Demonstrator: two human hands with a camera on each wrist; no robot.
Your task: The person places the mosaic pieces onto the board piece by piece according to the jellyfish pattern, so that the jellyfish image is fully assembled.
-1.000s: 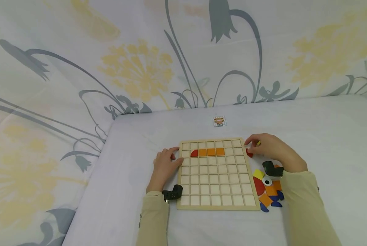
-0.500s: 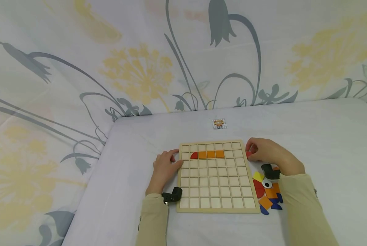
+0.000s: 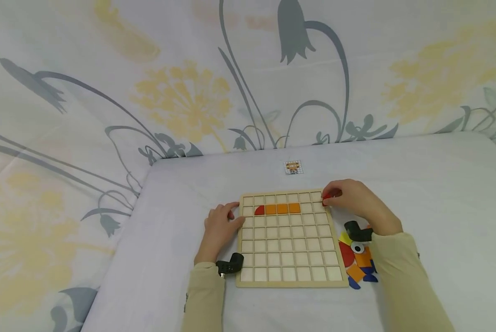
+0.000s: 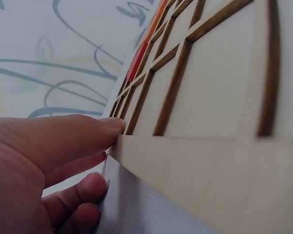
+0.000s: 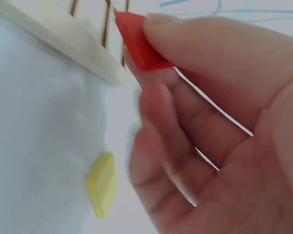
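Note:
A square wooden grid board [image 3: 292, 284] lies flat on the white cloth. In one of its upper rows sit a red quarter-round tile [image 3: 259, 210] and, beside it, several orange square tiles [image 3: 283, 209]. At the board's left side my left hand [image 3: 220, 228] rests with its thumb and a finger against the frame; in the left wrist view the thumb tip touches the rim. My right hand [image 3: 351, 198] pinches a red tile [image 5: 136, 41] between thumb and fingers, over the board's upper right corner. The fingers cover part of that tile's outline.
Right of the board lies a loose cluster of tiles: red pieces [image 3: 346, 253], orange, yellow and blue ones, and a white eye disc [image 3: 357, 248]. The right wrist view shows a yellow tile [image 5: 102, 185] on the cloth. A small picture card [image 3: 293, 167] lies behind the board.
My right hand, with the red tile pinched, has moved left from beside the board to over its upper right corner. The left hand stays at the board's left edge.

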